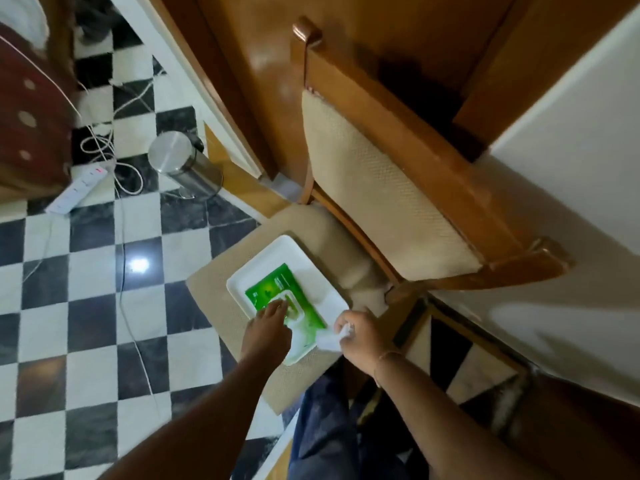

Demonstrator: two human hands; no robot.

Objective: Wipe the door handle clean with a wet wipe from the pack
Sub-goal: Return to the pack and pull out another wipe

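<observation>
A green wet-wipe pack [273, 289] lies in a white tray [273, 251] on the beige seat of a wooden chair. My left hand [266, 329] presses its fingertips on the pack's clear lid flap. To the right, my right hand [360, 336] pinches a white wet wipe [332, 341] just off the tray's near right corner. The wooden door [311, 57] stands behind the chair; its handle is not in view.
The wooden chair [398, 188] with a beige backrest stands against the door. On the checkered floor at left are a steel pedal bin [180, 161], a white power strip [78, 188] and loose cables. A white wall [571, 133] runs along the right.
</observation>
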